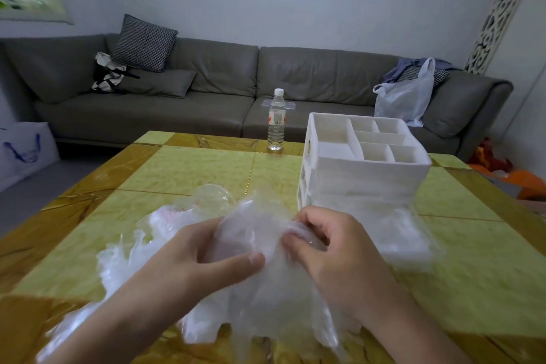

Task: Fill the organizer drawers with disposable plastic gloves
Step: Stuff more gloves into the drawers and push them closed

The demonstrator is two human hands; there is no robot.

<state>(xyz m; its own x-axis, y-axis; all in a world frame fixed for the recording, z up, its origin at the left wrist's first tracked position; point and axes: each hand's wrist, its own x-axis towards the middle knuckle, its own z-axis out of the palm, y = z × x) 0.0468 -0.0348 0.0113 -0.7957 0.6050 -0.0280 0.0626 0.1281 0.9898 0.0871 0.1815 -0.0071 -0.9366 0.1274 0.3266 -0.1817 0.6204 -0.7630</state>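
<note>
Bunching gloves before they go in the drawer

Both hands — left hand (206, 257), right hand (334, 248) — pinch a glove wad (251, 233) just in front of the organizer (366, 174); I'd squeeze it tight — loose plastic springs back out.

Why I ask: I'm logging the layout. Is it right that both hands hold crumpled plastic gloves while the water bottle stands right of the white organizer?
Not quite. In the head view the water bottle stands left of the white organizer. Both hands, left hand and right hand, do hold the crumpled plastic gloves.
</note>
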